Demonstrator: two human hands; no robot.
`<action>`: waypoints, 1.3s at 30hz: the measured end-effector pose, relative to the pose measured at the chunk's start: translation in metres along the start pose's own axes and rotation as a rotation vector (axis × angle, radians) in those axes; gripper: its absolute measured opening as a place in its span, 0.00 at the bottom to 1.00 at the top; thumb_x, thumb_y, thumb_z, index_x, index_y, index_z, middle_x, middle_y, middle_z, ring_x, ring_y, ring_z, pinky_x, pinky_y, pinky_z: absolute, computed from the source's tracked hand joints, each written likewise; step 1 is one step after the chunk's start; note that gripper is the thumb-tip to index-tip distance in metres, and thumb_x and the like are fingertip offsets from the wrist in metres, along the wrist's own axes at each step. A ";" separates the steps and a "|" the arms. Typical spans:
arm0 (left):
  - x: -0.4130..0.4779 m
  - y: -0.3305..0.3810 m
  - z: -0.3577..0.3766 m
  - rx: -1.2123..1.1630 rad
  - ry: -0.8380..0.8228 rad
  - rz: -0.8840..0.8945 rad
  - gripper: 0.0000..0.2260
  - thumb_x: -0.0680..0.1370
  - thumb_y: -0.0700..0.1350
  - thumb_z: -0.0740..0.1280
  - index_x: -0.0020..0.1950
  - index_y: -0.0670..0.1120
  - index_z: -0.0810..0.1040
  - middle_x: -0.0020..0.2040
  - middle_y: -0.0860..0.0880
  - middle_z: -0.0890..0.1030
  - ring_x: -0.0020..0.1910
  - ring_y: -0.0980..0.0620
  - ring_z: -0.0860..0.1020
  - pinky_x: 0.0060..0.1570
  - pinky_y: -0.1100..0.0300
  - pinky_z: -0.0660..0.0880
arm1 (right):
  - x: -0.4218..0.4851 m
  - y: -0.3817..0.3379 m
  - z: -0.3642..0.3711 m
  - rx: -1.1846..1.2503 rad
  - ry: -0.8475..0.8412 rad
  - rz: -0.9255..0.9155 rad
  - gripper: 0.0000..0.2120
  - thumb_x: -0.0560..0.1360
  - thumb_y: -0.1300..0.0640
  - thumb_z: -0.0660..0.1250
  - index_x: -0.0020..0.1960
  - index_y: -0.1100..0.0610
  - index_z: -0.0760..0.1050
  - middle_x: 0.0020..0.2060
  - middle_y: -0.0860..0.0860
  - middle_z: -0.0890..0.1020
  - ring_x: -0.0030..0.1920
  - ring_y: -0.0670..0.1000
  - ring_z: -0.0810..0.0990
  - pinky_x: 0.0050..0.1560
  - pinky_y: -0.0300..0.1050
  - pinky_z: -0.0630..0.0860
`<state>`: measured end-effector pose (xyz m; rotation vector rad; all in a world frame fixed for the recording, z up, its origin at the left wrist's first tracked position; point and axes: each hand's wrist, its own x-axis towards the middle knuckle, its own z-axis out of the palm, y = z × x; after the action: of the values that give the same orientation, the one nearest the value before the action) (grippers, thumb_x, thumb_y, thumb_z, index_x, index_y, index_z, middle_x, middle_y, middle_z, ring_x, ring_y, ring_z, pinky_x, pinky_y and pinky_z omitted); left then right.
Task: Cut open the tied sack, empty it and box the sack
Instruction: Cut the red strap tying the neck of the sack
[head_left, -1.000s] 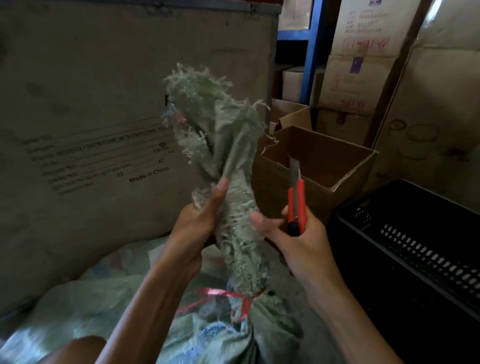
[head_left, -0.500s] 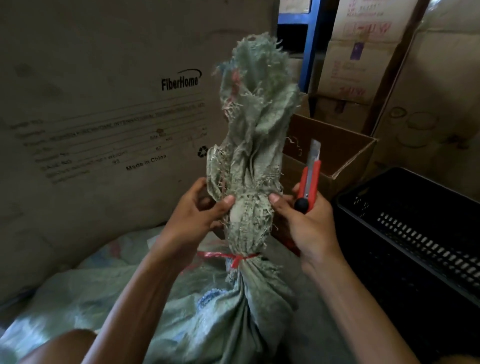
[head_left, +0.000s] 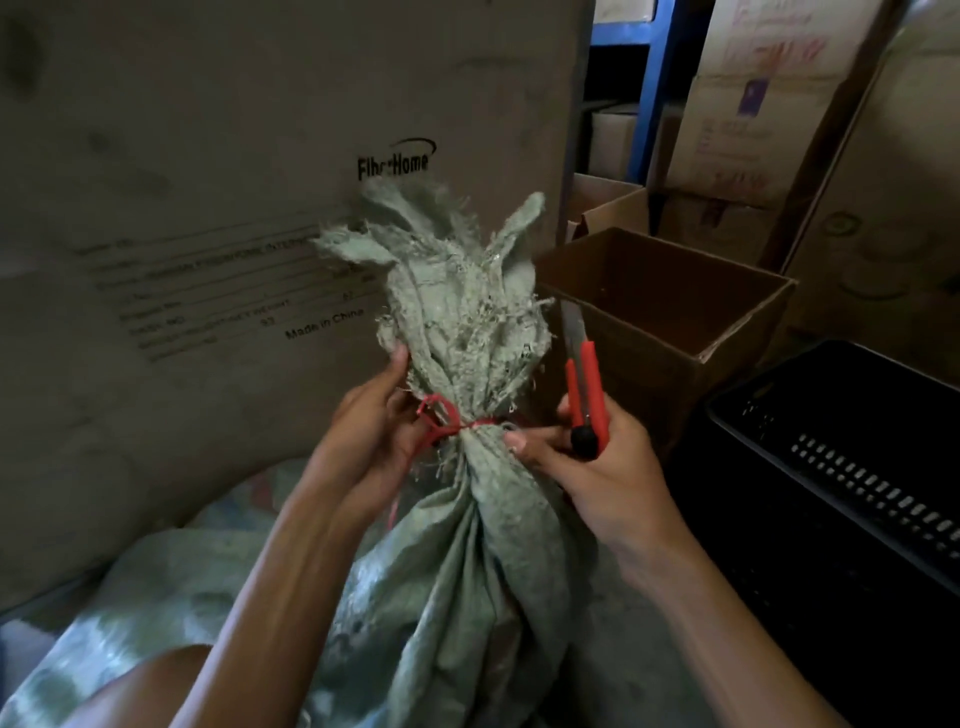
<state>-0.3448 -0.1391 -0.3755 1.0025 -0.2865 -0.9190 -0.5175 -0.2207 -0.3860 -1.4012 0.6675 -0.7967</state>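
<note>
A grey-green woven sack (head_left: 467, 561) stands upright in front of me, its frayed neck (head_left: 457, 312) bunched above a red string tie (head_left: 441, 423). My left hand (head_left: 374, 431) grips the neck at the tie from the left, thumb up along the cloth. My right hand (head_left: 582, 467) holds a red utility knife (head_left: 584, 384), blade out and pointing up, beside the neck on the right; its fingertips touch the sack just under the tie. An open brown cardboard box (head_left: 727, 332) stands right behind the knife.
A big printed carton (head_left: 208, 208) fills the left and back. A black plastic crate (head_left: 841, 467) sits at the right. More cartons (head_left: 753, 130) and a blue rack post (head_left: 649, 88) stand behind. Other sacks (head_left: 156, 597) lie at lower left.
Both hands have slid down the sack's neck to the red tie. The frayed top now stands lower in view and has spread open. The knife stays upright in my right hand.
</note>
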 end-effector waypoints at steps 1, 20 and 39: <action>-0.002 -0.002 0.003 0.033 -0.042 -0.028 0.15 0.84 0.50 0.61 0.58 0.40 0.80 0.43 0.40 0.88 0.40 0.52 0.87 0.41 0.58 0.86 | -0.001 0.001 0.003 0.003 0.023 -0.036 0.19 0.67 0.62 0.79 0.50 0.54 0.71 0.45 0.70 0.83 0.46 0.58 0.87 0.49 0.45 0.82; -0.001 0.006 -0.009 0.128 -0.079 0.206 0.16 0.82 0.34 0.63 0.70 0.34 0.69 0.31 0.50 0.83 0.19 0.62 0.76 0.24 0.67 0.76 | -0.011 -0.015 -0.007 -0.604 0.114 -0.316 0.18 0.73 0.33 0.65 0.45 0.48 0.69 0.37 0.40 0.81 0.34 0.43 0.80 0.32 0.39 0.73; -0.020 0.024 0.012 0.312 0.158 0.481 0.37 0.67 0.48 0.78 0.74 0.48 0.68 0.54 0.43 0.87 0.49 0.44 0.88 0.44 0.49 0.84 | -0.036 -0.022 0.006 -0.963 0.177 -0.444 0.21 0.74 0.28 0.50 0.44 0.42 0.71 0.27 0.39 0.73 0.29 0.39 0.75 0.29 0.38 0.72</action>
<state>-0.3514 -0.1256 -0.3461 1.2159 -0.5221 -0.3609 -0.5355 -0.1878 -0.3657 -2.4292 0.9544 -1.0053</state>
